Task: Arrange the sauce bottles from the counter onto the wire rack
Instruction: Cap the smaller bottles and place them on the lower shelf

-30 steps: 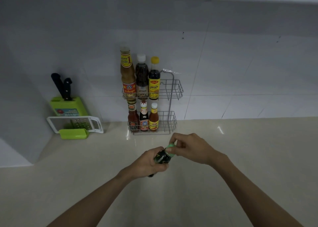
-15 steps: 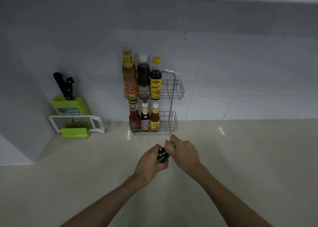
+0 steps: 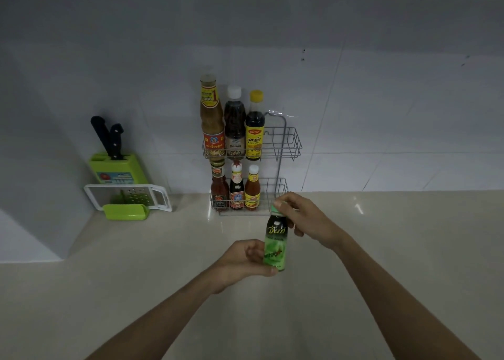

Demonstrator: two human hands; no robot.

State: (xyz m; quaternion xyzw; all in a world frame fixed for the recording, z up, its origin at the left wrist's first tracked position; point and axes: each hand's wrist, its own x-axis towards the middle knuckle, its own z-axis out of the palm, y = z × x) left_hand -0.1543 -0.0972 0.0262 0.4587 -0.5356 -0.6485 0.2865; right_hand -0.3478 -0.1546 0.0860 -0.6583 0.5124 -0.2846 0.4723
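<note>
Beige counter: both hands' grip on upright green-label bottle.

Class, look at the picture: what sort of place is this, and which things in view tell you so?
Most likely a home kitchen counter: a wire rack of sauce bottles against a tiled wall, a green knife block and a grater beside it.

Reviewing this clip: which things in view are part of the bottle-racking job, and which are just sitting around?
Part of the job:
green-label bottle, held by left hand and right hand
wire rack
six racked bottles

Just lying about:
knife block
grater
</note>
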